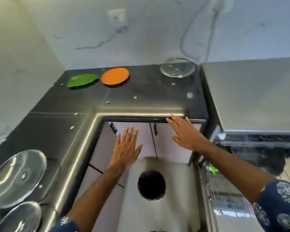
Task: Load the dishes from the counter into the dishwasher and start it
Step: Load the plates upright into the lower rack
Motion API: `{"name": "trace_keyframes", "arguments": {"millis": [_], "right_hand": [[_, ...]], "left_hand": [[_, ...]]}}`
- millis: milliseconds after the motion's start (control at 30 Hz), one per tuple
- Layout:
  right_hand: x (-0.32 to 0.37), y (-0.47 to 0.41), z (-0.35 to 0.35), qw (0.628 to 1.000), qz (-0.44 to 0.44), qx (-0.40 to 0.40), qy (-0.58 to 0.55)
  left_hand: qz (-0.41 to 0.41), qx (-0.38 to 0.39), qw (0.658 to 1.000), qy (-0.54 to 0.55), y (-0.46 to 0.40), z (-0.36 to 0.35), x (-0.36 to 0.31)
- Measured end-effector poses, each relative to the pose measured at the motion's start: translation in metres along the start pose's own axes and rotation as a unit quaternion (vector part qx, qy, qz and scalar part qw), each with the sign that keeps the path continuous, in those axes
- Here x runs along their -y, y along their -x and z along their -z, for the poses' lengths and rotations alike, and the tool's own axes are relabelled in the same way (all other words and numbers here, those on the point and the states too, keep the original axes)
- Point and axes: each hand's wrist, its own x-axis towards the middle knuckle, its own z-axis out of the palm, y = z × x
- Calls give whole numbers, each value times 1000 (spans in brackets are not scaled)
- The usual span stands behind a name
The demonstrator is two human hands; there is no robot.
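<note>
Below counter [141, 97], left hand [126, 148], right hand [186, 133], both empty, flat

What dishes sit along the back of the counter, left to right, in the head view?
Green plate → orange plate → glass bowl.

We see two plates [115, 76] side by side at the back of the L-shaped surface [141, 92], a bowl [177, 67] to their right. The dishwasher [251, 97] stands right of the surface; more plates [18, 175] sit near left.
</note>
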Motion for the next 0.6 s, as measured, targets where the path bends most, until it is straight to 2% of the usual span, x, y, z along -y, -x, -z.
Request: {"name": "trace_keyframes", "arguments": {"millis": [267, 600], "right_hand": [[79, -103, 30, 997, 68, 16, 33], [66, -258, 10, 991, 121, 55, 3]], "left_hand": [[101, -16, 994, 42, 6, 13, 121], [172, 30, 983, 63, -84, -20, 196]]}}
